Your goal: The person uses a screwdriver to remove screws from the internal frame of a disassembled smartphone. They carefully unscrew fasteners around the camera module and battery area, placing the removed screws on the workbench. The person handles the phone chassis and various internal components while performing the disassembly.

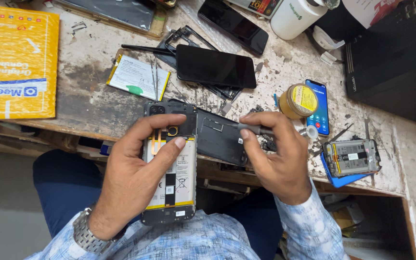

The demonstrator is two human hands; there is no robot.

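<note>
— What have you got in your left hand?

— An opened phone, back cover off, its battery facing me. My fingers wrap round its left edge, and my index finger and thumb lie across the upper part, near the camera. It sits over my lap, its top end at the front edge of the tabletop.

— And the right hand?

— Closed round a small screwdriver, pinched between thumb and fingertips. The shaft points left, toward the phone, just above a dark back cover lying on the tabletop beside it.

— What else is around?

— A black phone lies face down further back, with a loose battery and tweezers to its left. A small round tin stands beside a lit phone, another stripped phone rests on a blue case at my right, and a yellow padded envelope is at the far left.
</note>
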